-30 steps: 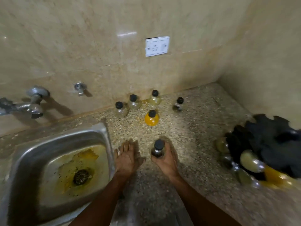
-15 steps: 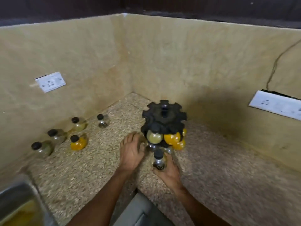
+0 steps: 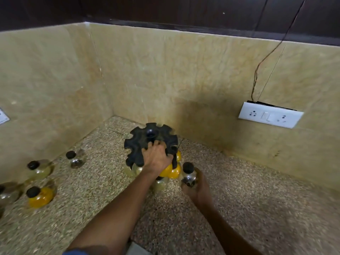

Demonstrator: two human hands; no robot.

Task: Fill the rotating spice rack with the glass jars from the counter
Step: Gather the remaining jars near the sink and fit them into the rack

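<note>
Standing in the counter's corner, the black spice rack (image 3: 147, 138) is showing a notched, gear-shaped top disc, with jars of yellow powder (image 3: 170, 171) and pale contents hanging below it. The left hand (image 3: 156, 157) is lying closed over the disc's near edge, where half a second ago it was resting low beside the rack. The right hand (image 3: 197, 186) is wrapping around a clear glass jar (image 3: 188, 176) with a black cap and dark contents at the bottom, holding it upright just right of the rack. On the speckled granite counter (image 3: 257, 199), well to the left, four more black-capped round jars are sitting: one yellow-filled (image 3: 39, 196), one pale (image 3: 38, 169), one nearly clear (image 3: 76, 159), one cut off at the edge. A white socket plate (image 3: 270, 116) is sitting on the beige marble wall.
</note>
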